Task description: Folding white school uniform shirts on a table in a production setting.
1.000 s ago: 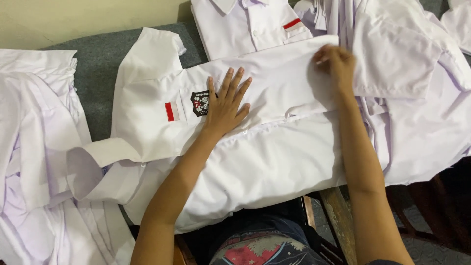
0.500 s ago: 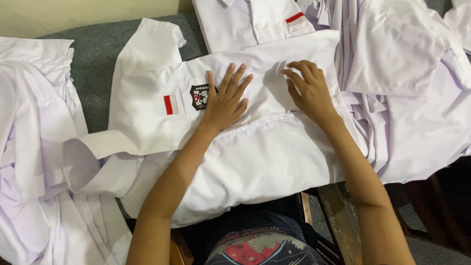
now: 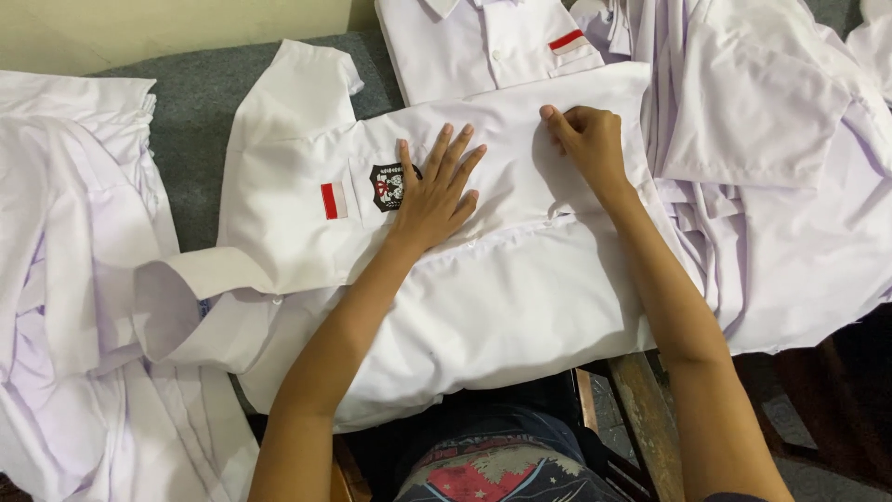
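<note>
A white short-sleeved uniform shirt (image 3: 502, 307) lies flat on the grey surface in front of me, its collar to the left. On its chest pocket are a small red-and-white flag patch (image 3: 332, 200) and a dark badge (image 3: 386, 184). My left hand (image 3: 437, 191) rests flat on the shirt, fingers spread, just right of the badge. My right hand (image 3: 585, 139) presses on the shirt's upper right part, fingers curled on the fabric near the folded edge.
A second white shirt (image 3: 483, 42) with a red patch lies beyond. Piles of white shirts lie at the right (image 3: 790, 186) and left (image 3: 65, 279). Grey cloth (image 3: 200, 112) covers the surface. A wooden table edge (image 3: 641, 418) shows below.
My right hand has slid left from the shirt's far right edge to its upper middle. The left hand has stayed flat by the badge.
</note>
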